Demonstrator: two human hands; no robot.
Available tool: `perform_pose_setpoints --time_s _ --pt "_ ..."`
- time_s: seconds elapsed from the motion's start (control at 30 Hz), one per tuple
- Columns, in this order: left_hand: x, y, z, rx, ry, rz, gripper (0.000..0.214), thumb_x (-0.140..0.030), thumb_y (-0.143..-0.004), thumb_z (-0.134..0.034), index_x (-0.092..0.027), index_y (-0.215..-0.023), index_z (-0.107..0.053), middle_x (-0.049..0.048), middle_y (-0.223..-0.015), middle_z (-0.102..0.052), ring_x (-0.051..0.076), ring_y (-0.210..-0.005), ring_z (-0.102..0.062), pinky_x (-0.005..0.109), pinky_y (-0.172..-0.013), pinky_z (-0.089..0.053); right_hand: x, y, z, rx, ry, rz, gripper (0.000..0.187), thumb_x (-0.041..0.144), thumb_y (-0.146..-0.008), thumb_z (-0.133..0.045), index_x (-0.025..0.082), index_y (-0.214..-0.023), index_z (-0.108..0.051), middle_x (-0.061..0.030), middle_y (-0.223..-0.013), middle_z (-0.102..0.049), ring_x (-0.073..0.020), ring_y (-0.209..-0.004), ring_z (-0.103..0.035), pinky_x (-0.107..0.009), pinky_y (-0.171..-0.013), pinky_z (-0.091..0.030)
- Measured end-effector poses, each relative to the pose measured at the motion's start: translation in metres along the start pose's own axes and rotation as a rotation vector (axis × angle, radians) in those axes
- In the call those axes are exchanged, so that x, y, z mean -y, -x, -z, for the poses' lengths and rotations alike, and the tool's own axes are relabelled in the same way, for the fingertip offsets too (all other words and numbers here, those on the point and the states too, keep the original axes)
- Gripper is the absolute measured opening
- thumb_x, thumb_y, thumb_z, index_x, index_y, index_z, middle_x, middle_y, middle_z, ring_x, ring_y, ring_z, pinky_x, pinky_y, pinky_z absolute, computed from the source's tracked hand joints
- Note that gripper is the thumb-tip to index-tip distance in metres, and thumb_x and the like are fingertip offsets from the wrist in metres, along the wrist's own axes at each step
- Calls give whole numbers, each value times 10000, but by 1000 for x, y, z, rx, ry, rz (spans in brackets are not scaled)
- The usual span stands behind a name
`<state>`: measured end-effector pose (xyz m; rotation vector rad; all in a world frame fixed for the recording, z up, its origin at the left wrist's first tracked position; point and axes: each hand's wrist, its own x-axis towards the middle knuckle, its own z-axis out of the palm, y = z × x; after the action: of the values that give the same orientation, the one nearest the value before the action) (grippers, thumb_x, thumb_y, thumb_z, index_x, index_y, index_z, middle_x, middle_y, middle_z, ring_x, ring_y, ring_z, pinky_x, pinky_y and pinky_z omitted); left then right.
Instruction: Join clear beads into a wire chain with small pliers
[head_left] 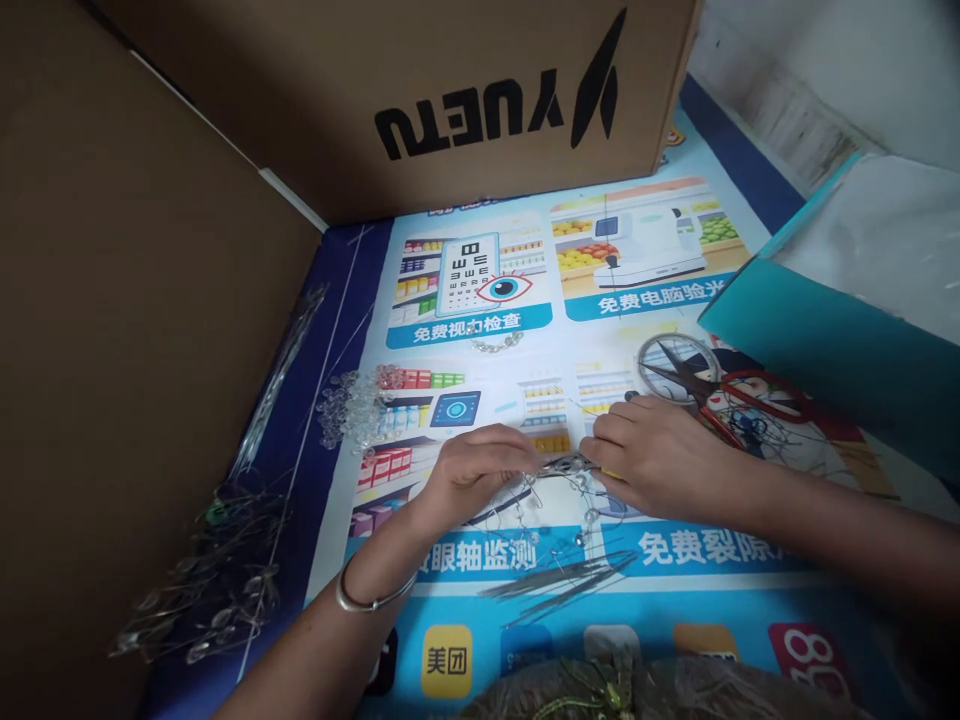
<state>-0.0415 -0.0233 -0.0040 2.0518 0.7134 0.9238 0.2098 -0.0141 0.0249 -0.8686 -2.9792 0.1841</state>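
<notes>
Left hand (480, 470) and right hand (664, 460) both have fingers pinched closed on the beaded wire piece (564, 467), mid printed mat (675, 610). Clear beads (351, 405) far left, red-handled scissors (705, 385) just beyond right hand, cut wires (559, 580) nearer.

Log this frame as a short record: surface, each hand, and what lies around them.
Surface: printed poster mat, with a cardboard box behind it
Left hand: pinches one end of the wire piece; bangle on wrist
Right hand: pinches the other end
Nearby: red-handled scissors, clear beads, loose wire pins
Far left: heap of wire pieces
</notes>
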Motion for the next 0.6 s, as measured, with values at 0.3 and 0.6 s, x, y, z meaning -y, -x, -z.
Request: perform_pose_setpoints --time_s 0.3,0.6 --pt "1 1 0 3 -11 31 163 -118 -822 -561 -176 -923 -676 84 -918 -649 135 -866 -616 261 -746 -527 -2 3 -4 -13 -10 1 244 326 -883 -456 181 -1029 -587 -58 -859 -579 -218 -838 -490 -352 -717 -303" --pt "2 0 0 13 16 32 169 -115 -823 -560 -176 -932 -674 89 -919 -643 149 -876 -616 289 -753 -530 -4 5 -6 -49 -17 -5 246 346 -869 -478 176 -999 -600 -62 -849 -581 -213 -837 -483 -349 -723 -300"
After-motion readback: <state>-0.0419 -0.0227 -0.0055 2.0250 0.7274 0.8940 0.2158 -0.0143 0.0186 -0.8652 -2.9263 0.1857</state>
